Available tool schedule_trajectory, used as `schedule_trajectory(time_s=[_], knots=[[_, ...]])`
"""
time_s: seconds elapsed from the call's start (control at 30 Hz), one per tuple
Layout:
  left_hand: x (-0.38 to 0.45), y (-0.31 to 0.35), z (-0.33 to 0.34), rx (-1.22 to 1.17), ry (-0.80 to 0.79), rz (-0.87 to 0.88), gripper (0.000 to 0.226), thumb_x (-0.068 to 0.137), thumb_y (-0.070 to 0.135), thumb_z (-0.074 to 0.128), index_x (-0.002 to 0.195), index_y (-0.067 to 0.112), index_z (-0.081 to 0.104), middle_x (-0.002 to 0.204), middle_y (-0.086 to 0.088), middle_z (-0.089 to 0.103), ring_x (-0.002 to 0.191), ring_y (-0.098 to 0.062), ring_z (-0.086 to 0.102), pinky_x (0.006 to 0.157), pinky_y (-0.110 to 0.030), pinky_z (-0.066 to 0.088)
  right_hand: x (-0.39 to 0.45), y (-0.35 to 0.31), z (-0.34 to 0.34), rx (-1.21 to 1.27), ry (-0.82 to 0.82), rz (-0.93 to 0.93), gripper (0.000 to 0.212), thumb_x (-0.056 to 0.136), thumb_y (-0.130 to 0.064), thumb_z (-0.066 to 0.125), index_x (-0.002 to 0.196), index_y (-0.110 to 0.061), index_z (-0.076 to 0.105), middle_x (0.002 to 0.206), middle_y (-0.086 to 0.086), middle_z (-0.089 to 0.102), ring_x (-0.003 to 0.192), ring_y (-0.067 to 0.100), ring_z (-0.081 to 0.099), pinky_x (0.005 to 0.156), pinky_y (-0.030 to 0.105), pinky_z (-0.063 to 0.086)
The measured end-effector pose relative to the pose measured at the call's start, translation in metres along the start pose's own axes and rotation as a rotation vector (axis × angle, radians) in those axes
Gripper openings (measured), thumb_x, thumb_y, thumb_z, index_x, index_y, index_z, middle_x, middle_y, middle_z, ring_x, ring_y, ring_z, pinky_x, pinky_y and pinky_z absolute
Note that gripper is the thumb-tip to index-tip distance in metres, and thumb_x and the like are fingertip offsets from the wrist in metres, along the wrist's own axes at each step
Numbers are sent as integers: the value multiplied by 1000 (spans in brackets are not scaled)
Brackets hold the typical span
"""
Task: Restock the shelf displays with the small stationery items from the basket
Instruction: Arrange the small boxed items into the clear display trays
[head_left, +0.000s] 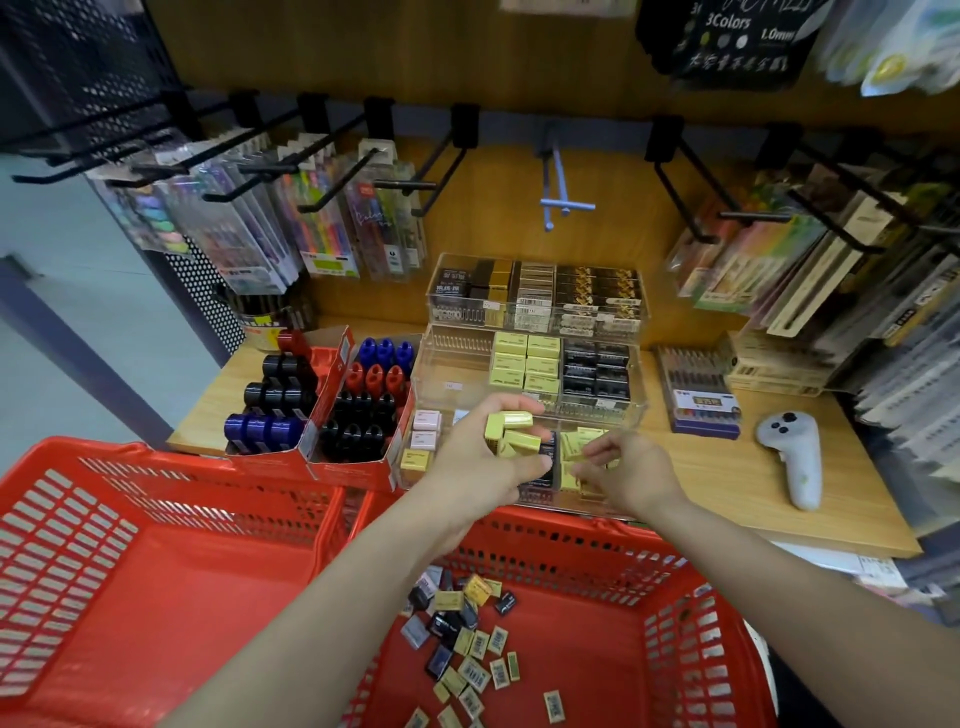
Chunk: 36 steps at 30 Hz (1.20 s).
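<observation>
1. The landmark was the clear acrylic tiered display case (535, 358) standing on the light wooden shelf (727, 467); its back tier held black and gold boxes, its middle tier pale yellow boxes beside black ones, and its front tier lay mostly hidden behind the hands.
2. The left hand (483, 457) hovered over the front tier of the case, fingers curled round a cluster of small pale yellow rectangular eraser boxes (511, 431); several lay stacked in its grip.
3. The right hand (623, 467) was just right of the left, also over the front tier, its fingertips pinched narrowly at a yellow box (574, 447) among those in the tier; whether it had actually lifted that box could not be told.
4. Below the case, nearest the camera, sat the red plastic slotted basket (597, 571); loose small boxes (467, 644) in yellow, black and grey lay scattered on its floor, well apart from the case.
5. A second red slotted basket (130, 571) sat left of the first, below and left of the case.
6. Left of the case stood two red cardboard trays (332, 395) of black, blue and red bottles.
7. Right of the case lay a flat pack of pens (701, 395); further right lay a white handheld controller (795, 457).
</observation>
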<state>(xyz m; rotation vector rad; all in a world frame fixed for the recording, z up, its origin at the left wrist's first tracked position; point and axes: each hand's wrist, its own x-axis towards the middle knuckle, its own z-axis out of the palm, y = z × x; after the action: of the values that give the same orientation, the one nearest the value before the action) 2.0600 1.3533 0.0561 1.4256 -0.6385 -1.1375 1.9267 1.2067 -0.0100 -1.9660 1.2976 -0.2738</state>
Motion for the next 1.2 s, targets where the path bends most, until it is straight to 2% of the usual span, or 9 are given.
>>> schedule_trajectory(time_s=[0.13,0.27,0.47,0.6,0.73,0.9,0.97,1.1,1.2], knots=[[-4,3,1,20,-106,27,40,85,0,72,107,33,65,104,1,72,60,-12,44,45,-19,35,-18,-30,-41,243,-97,-128,10,93,-26,65,98,-19,70,98,1,72,79,14,72,68,24,59],[-11,10,11,11,-209,75,37,87,4,72,112,30,63,70,8,64,51,-4,47,44,-17,37,-60,-62,-68,449,-333,-275,34,78,-43,73,106,-23,74,98,-6,76,88,11,73,70,21,58],[-14,18,27,-8,-295,79,42,88,-2,68,118,27,60,73,4,54,54,-5,42,44,-18,34,-79,-63,-65,542,-145,-274,17,82,-17,77,97,-25,73,82,-9,75,69,7,71,48,14,49],[-13,17,31,-123,-318,-61,38,87,20,73,122,29,63,81,3,60,60,-8,44,43,-19,29,-76,-52,-67,476,-104,-283,13,83,-29,75,92,-19,76,87,-4,74,74,13,70,57,21,56],[-2,14,25,-248,-31,-265,26,93,23,64,116,11,62,86,-5,74,55,-8,46,37,-16,31,-52,-29,-78,565,23,-93,21,78,-22,80,94,-9,76,81,4,75,75,20,72,75,34,60],[6,11,13,-289,76,-477,33,82,31,74,95,5,58,99,-14,68,54,-11,42,36,-18,31,-25,7,-74,174,105,-34,18,72,-34,85,78,-18,78,66,-6,73,61,7,70,58,15,50],[7,10,12,-388,67,-506,33,87,39,58,84,6,51,93,-21,70,51,-14,40,34,-20,30,-14,14,-61,-18,173,-80,22,73,-35,85,79,-15,78,69,-7,73,61,5,67,55,11,45],[11,7,12,-467,88,-488,18,81,23,41,85,6,43,84,-23,69,49,-16,38,36,-19,27,7,15,-36,-97,241,-125,22,75,-15,84,94,-7,76,92,6,73,76,10,62,71,14,45],[12,7,14,-403,51,-468,17,93,19,45,95,4,51,89,-19,68,52,-15,42,36,-22,33,9,21,-20,-129,166,-87,17,80,-3,77,90,-15,72,95,7,72,68,9,61,59,6,44]])
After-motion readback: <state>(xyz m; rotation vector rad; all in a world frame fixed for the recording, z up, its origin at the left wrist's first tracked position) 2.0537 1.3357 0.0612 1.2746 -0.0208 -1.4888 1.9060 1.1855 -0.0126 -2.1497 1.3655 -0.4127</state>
